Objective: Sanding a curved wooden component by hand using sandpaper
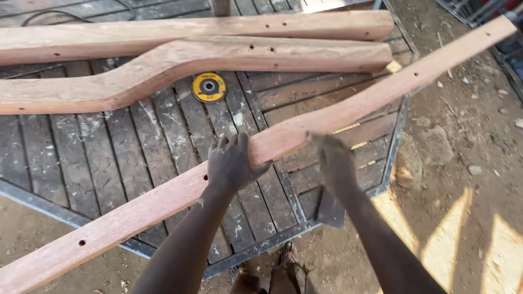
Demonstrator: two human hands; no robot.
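Note:
A long curved piece of reddish wood [381, 92] with drilled holes lies slantwise over the slatted work table [109, 163], from lower left to upper right. My left hand [231, 163] grips it near its middle, fingers curled over the top edge. My right hand [333, 160] rests against the wood's lower edge a little to the right, fingers closed on it. Both my forearms reach up from the bottom of the view.
Two more curved wooden pieces [218, 60] lie side by side at the back of the table. A yellow and black grinding disc [208, 87] sits on the slats below them. The table's metal frame [395, 136] ends at right; dirt ground with stones [436, 146] lies beyond.

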